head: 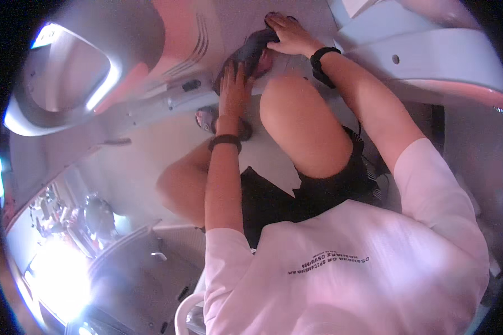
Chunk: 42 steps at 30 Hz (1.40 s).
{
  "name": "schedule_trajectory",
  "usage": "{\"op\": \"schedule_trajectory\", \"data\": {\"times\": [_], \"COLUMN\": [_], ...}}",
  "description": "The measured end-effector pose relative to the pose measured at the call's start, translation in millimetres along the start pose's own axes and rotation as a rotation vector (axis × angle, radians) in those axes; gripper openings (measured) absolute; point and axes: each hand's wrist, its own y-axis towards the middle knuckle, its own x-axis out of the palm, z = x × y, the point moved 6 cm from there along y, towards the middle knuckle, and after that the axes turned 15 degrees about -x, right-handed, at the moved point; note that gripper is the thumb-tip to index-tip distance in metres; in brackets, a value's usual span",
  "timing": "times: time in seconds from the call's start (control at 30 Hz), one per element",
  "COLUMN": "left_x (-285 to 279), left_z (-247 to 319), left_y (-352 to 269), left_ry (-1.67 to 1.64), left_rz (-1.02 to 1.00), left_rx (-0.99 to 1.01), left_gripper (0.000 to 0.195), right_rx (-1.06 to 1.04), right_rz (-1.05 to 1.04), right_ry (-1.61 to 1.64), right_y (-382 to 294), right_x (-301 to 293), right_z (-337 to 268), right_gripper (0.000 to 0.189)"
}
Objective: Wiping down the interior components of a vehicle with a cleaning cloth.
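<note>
My left hand (234, 88) lies with its fingers spread against the lower left end of a dark, rounded form (251, 47), which looks like a head of dark hair; the blur keeps this unsure. A pinkish part (265, 63), perhaps an ear, shows on its near side. At the form's upper right end rests my right hand (288, 35), fingers apart and fingertips partly hidden in shadow. A dark band circles my left wrist and a black watch or strap (323, 65) my right. My bare knees are below, with a shoe (206, 118) beyond them.
A large grey and white housing with a bright rim (113, 75) stands at the upper left. Pink striped material (188, 42) lies beside it. White panels (419, 54) fill the upper right. Cluttered items (63, 217) and a glaring light are at the lower left, near a curved chair frame (182, 310).
</note>
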Motion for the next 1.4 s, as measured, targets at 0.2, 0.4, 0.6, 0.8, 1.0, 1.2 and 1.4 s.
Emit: {"op": "schedule_trajectory", "data": {"times": [0.2,0.4,0.6,0.8,1.0,1.2,1.4], "left_x": [11,5,6,-3,-14,26,21], "left_z": [-45,-3,7,8,33,-8,-4], "left_y": [-3,11,21,27,17,37,25], "left_ry": [0.032,-0.053,-0.029,-0.024,0.085,-0.011,-0.007], "left_rz": [-0.047,-0.223,-0.237,-0.420,-0.559,-0.466,-0.266], "left_rx": [0.120,-0.028,0.039,-0.120,-0.229,-0.115,-0.059], "left_gripper": [0.040,0.041,0.045,0.042,0.031,0.027,0.024], "right_rx": [-0.171,-0.103,0.001,0.074,0.082,0.058,0.054], "right_rz": [-0.163,-0.167,-0.167,-0.223,-0.182,-0.193,-0.209], "right_ry": [0.159,0.263,0.252,0.269,0.208,0.206,0.168], "right_y": [12,-17,-7,-7,-10,2,9], "right_x": [-15,-7,0,6,12,21,26], "right_z": [-46,-43,-50,-52,-47,-45,-37], "right_gripper": [0.068,0.072,0.074,0.074,0.076,0.079,0.080]}}
